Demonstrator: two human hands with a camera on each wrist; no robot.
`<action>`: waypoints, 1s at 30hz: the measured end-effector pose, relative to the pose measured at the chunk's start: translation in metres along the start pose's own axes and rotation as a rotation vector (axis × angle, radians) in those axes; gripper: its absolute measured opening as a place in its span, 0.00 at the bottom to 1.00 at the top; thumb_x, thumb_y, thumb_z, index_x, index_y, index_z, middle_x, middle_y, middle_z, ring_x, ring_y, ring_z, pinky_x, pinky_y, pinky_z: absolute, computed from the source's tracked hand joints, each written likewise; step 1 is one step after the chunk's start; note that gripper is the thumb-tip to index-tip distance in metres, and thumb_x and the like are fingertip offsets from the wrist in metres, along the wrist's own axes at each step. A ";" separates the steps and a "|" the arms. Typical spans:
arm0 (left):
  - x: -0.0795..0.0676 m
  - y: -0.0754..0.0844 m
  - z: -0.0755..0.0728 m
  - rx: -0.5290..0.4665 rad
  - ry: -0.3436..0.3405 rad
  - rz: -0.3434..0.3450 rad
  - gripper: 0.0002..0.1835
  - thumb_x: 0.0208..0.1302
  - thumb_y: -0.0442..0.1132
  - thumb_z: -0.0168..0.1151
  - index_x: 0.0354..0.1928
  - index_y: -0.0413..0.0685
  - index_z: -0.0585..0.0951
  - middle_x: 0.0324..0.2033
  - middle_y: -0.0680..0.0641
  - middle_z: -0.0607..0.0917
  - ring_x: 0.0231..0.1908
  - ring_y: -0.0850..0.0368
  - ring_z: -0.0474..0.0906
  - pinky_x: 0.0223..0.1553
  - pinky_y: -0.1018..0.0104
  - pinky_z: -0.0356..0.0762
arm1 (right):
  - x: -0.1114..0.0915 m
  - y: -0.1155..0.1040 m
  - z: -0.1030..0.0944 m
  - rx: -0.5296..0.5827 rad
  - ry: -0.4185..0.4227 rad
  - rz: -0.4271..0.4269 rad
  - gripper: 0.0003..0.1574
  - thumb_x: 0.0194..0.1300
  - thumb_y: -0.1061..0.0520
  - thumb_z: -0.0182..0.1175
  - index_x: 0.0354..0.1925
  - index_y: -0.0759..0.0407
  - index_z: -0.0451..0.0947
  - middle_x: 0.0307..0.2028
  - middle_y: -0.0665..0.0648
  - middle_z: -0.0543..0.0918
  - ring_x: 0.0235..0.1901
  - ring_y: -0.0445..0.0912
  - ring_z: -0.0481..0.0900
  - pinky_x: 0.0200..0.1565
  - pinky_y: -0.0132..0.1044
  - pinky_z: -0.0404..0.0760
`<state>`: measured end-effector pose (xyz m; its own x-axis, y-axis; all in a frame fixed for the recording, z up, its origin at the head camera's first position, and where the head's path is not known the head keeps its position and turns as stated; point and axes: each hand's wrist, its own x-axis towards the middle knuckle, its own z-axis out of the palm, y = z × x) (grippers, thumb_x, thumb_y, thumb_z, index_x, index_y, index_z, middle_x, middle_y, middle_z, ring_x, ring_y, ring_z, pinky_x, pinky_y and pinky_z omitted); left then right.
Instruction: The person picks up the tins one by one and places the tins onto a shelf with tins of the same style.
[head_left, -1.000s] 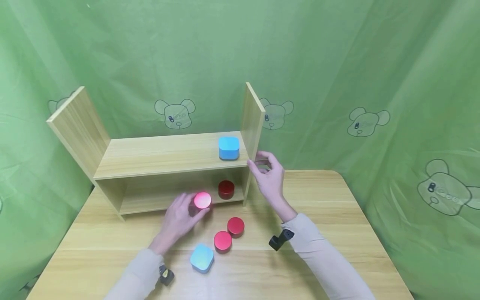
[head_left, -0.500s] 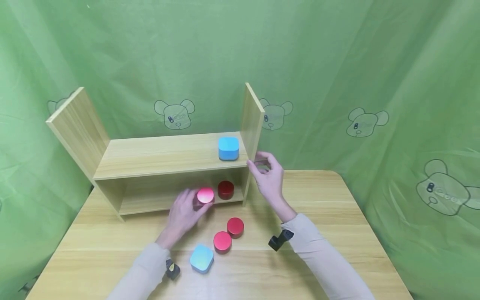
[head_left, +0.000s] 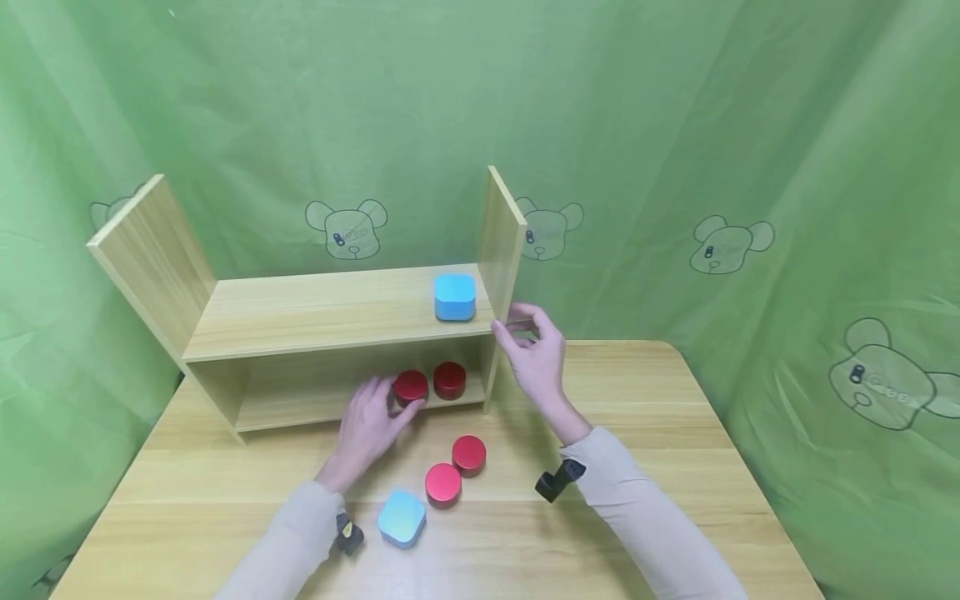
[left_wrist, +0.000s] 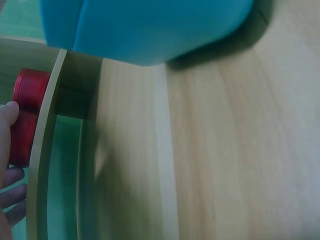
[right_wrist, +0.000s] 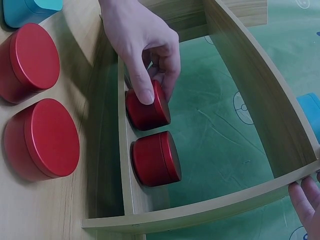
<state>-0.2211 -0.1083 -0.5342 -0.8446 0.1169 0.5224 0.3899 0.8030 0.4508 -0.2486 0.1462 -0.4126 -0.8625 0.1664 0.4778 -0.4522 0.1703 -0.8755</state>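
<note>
My left hand (head_left: 366, 429) pinches a red round tin (head_left: 411, 386) between thumb and fingers on the lower board of the wooden shelf (head_left: 300, 312). Just right of it, on the same board, sits a second red tin (head_left: 450, 380); in the right wrist view a narrow gap parts the two tins (right_wrist: 156, 159). My right hand (head_left: 538, 358) holds the shelf's right side panel (head_left: 501, 242), its thumb by the front edge. A blue rounded-square tin (head_left: 454, 297) rests on the upper board near that panel.
On the wooden table (head_left: 637, 467) before the shelf are two red tins, one nearer (head_left: 443, 483) and one farther (head_left: 468, 455). A blue rounded-square tin (head_left: 402, 518) lies close to my left wrist. Behind everything hangs a green curtain (head_left: 420, 108).
The red tin in my left hand has moved back and slightly right, from the shelf's front edge onto the lower board beside the other tin. My right hand stays at the side panel.
</note>
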 end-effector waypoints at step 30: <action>-0.028 -0.012 -0.028 0.005 -0.024 0.113 0.31 0.63 0.52 0.75 0.60 0.38 0.81 0.53 0.39 0.88 0.56 0.42 0.85 0.60 0.45 0.86 | 0.000 0.003 0.001 -0.008 0.013 -0.024 0.20 0.64 0.69 0.71 0.54 0.71 0.80 0.46 0.71 0.85 0.39 0.36 0.83 0.35 0.24 0.87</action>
<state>-0.1918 -0.1378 -0.5341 -0.8041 0.2208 0.5519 0.4813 0.7868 0.3864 -0.2501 0.1461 -0.4152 -0.8483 0.1747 0.4999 -0.4712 0.1818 -0.8631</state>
